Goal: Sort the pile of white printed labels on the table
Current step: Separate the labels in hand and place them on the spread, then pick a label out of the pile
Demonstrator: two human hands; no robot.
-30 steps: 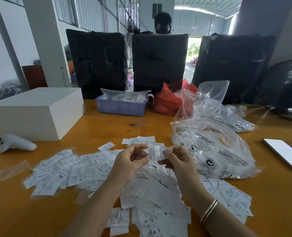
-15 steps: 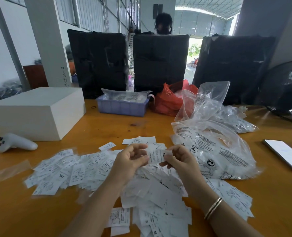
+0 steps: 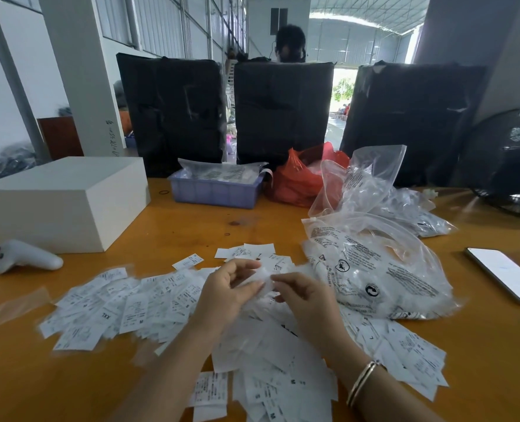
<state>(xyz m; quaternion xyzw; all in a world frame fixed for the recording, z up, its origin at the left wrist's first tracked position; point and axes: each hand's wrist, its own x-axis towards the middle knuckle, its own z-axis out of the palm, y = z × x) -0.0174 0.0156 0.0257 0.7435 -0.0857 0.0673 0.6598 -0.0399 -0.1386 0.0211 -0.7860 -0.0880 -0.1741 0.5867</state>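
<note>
Orange-brown wood forms the counter (image 3: 283, 226), where the pile of labels (image 3: 149, 303) sprawls across the near middle: small white slips, thin and overlapping, printed with fine black text and size letters such as XXL, M and S. Above the pile, the left hand (image 3: 225, 293) and right hand (image 3: 306, 296) meet, their fingers pinching one blurred white label (image 3: 263, 277) between them.

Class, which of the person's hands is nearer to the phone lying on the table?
Right. The right hand lies between the phone and the left hand, which is farther across the labels.
</note>
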